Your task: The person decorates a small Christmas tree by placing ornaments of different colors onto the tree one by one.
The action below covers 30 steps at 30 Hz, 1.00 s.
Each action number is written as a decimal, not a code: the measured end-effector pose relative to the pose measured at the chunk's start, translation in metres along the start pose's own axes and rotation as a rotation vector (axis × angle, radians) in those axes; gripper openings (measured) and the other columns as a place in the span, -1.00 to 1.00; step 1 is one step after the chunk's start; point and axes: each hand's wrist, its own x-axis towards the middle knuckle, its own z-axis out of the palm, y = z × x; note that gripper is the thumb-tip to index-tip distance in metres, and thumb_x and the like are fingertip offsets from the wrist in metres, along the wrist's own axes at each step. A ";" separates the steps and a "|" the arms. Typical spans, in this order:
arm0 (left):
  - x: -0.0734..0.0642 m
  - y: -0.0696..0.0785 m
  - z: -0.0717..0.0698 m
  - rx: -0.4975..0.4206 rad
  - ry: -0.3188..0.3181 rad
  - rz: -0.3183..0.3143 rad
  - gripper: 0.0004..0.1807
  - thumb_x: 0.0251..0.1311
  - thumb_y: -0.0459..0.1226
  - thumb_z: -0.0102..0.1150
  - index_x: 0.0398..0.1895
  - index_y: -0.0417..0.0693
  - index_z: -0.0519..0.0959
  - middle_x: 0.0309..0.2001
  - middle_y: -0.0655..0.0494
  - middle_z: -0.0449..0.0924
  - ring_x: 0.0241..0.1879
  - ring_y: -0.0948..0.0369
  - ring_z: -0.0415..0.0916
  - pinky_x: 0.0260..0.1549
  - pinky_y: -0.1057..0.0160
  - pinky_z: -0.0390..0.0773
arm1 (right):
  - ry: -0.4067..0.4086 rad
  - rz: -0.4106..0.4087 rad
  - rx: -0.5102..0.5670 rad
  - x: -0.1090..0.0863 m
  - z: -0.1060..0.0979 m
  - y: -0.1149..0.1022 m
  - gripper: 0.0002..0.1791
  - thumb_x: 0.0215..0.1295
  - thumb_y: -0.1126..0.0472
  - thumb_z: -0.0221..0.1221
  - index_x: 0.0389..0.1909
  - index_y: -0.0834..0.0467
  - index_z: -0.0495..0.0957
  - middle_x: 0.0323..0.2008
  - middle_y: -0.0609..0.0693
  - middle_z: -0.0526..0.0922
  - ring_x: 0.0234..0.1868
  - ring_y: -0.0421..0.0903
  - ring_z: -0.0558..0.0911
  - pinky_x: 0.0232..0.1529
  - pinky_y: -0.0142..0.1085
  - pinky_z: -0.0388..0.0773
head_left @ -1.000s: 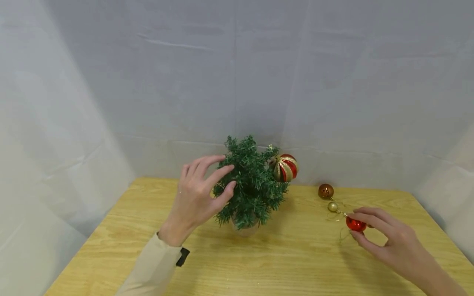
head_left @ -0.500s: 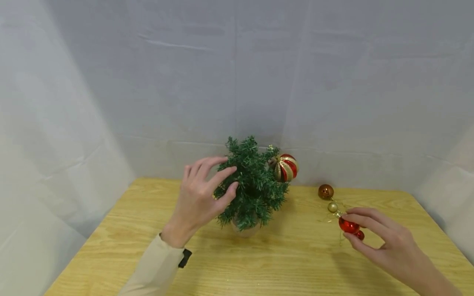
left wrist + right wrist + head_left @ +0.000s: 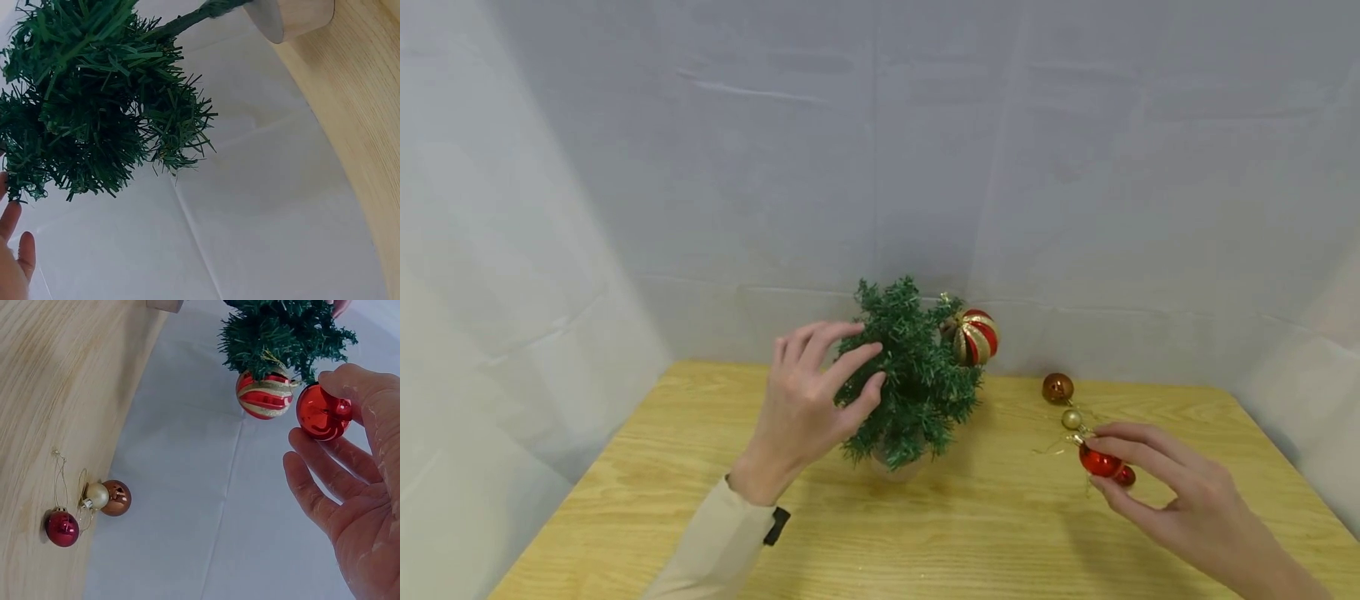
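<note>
My right hand (image 3: 1187, 496) pinches a shiny red bauble (image 3: 1099, 461) between thumb and fingers. In the right wrist view this red bauble (image 3: 320, 415) is held off the wooden surface. A small green artificial Christmas tree (image 3: 917, 371) stands upright at the middle of the table, its pale base (image 3: 306, 19) visible in the left wrist view. A red-and-gold striped bauble (image 3: 976, 337) hangs on its right side. At the tree's left side is my left hand (image 3: 805, 400), fingers spread and loosely bent. Its fingertips (image 3: 11, 215) are by a branch tip; whether they touch it is unclear.
Beyond the right hand, a brown bauble (image 3: 1057, 388) and a small gold bauble (image 3: 1071, 419) lie on the wooden table (image 3: 880, 550). A small dark red bauble (image 3: 62, 527) with a string loop lies nearby. White cloth (image 3: 760, 192) hangs behind the table and at both sides.
Holding the red bauble, my right hand has moved a little to the left, uncovering the small dark red bauble. My left hand has shifted slightly right against the tree's outline.
</note>
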 end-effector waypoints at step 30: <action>-0.007 -0.002 0.000 -0.139 0.154 0.164 -0.72 0.40 -0.10 0.14 -0.14 -0.04 0.76 -0.03 -0.08 0.68 0.00 -0.09 0.57 -0.13 -0.05 0.43 | 0.016 0.025 0.054 0.013 0.023 -0.053 -0.57 0.45 -0.09 0.18 -0.07 0.21 0.73 -0.03 0.06 0.70 0.05 -0.39 0.64 0.00 -0.67 0.55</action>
